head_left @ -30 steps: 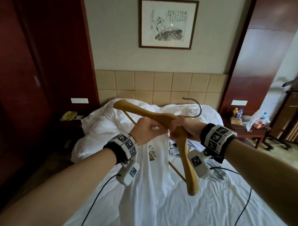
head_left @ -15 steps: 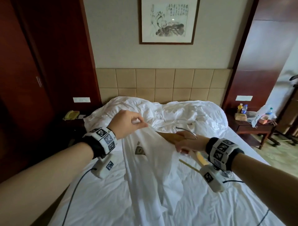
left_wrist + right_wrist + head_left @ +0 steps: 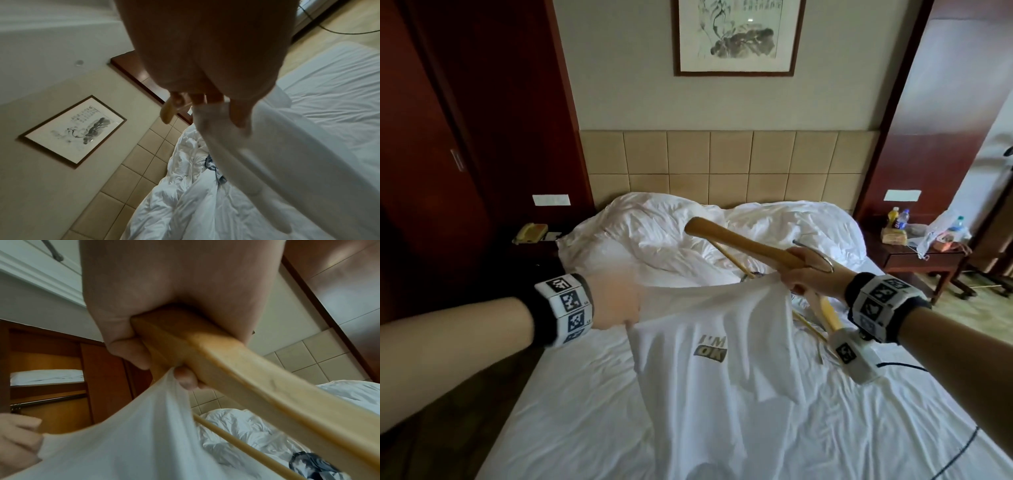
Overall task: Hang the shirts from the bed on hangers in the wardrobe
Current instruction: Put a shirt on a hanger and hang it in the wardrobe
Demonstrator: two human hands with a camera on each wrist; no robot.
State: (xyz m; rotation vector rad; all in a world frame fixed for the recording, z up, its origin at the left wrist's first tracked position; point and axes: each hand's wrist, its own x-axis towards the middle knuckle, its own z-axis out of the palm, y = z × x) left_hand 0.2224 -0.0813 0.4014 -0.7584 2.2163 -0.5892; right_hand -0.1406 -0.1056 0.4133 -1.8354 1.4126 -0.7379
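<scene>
A white T-shirt printed "I'M OK" hangs stretched between my two hands above the bed. My left hand grips its left shoulder; the shot is blurred there. My right hand holds a wooden hanger with a metal hook and also pinches the shirt's right shoulder. In the right wrist view the fingers wrap the hanger and the thumb traps the cloth. In the left wrist view the shirt trails from my fingers. A dark patterned garment lies on the bed.
The bed has a crumpled white duvet at its head. A nightstand with bottles stands right, a phone left. The open wardrobe with its rail shows in the right wrist view. Cables trail from my wrists.
My hands have moved apart, spreading the shirt flat so its print faces me. The right hand rose with the hanger, whose arm now points up and left over the duvet.
</scene>
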